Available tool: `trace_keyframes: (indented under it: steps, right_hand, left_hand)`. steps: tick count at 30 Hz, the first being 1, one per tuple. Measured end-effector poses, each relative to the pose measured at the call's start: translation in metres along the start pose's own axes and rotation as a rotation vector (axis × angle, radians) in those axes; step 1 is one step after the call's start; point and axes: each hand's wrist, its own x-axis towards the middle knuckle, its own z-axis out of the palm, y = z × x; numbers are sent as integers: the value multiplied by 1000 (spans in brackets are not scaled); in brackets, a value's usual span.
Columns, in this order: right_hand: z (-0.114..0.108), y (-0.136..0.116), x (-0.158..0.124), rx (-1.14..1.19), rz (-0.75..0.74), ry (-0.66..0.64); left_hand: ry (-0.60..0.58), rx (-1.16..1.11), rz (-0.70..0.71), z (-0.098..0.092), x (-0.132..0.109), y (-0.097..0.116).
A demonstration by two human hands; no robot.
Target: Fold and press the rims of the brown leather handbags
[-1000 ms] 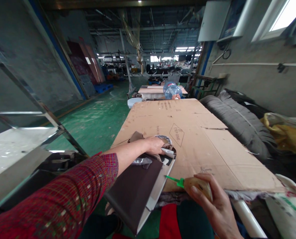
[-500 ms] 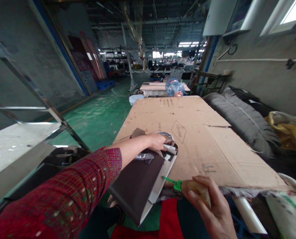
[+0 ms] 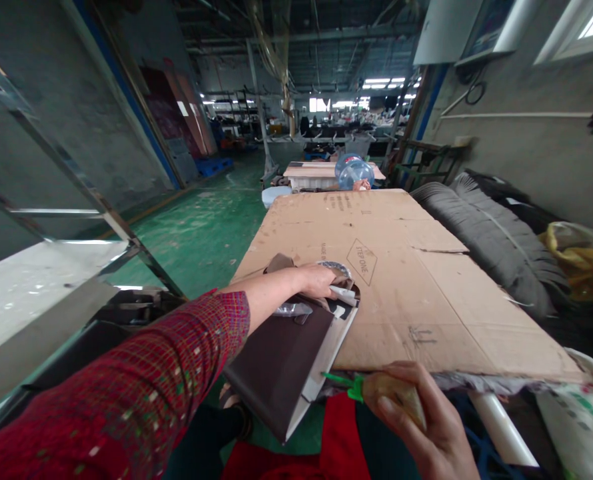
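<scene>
A dark brown leather-like bag (image 3: 281, 360) lies slanted over the near left edge of the cardboard-covered table, a whitish strip along its right side. At its far end, my left hand (image 3: 319, 280) is closed on the folds, with the fingertips hidden. Brown fabric (image 3: 280, 263), a whitish flap (image 3: 344, 294) and clear plastic (image 3: 292, 309) surround this hand. Just beyond it is a clear ring-shaped piece (image 3: 337, 268). In my right hand (image 3: 426, 413), near the table's front edge, is a tan squeeze bottle (image 3: 391, 393) with a thin green nozzle pointing left, apart from the bag.
Printed cardboard (image 3: 401, 293) covers the table. Blue water jugs (image 3: 352, 172) stand beyond its far end. Dark grey bundled material (image 3: 496, 247) lies along the right, and a metal frame (image 3: 99, 207) stands on the left.
The bottle in my right hand has dipped slightly, its nozzle now lower beside the bag's edge. My left hand keeps its place on the bag. The whole view has shifted slightly.
</scene>
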Motion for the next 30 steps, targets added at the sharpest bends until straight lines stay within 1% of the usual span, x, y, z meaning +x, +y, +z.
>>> trace_keyframes:
  steps: [1,4,5,8,9,10,13,17,21,23,26,27,30]
  right_hand:
    - [1,0,-2,6,-5,-7]
    - [4,-1,-7,-19,-29,91]
    - [5,-1,-9,-21,-33,89]
    - [6,-3,-12,20,-34,-35]
    - [7,-3,-13,27,-36,-48]
    - [7,-4,-13,23,-39,-29]
    - [8,-5,-13,-8,-54,82]
    - [10,-3,-12,-16,-75,55]
    - [8,0,-11,-108,-99,178]
    - [8,-2,-11,-99,-84,134]
    - [8,-8,-14,-39,-45,3]
    - [9,-11,-16,-26,-39,-1]
    - [12,-15,-20,-19,-43,60]
  left_hand:
    - [2,1,-2,1,0,0]
    - [4,14,-19,3,2,-1]
    - [4,19,-20,3,2,-2]
    - [11,18,-19,4,1,-1]
    - [12,15,-24,4,1,-1]
    - [13,13,-33,4,0,-1]
    - [14,5,-43,3,-1,0]
    - [14,-22,-30,2,-2,0]
    - [16,-22,-35,3,-1,-1]
    - [14,-25,-25,3,-1,-1]
    - [10,-27,-22,4,-1,-2]
    - [10,-29,-27,4,-1,-2]
    - [14,-37,-45,5,0,-3]
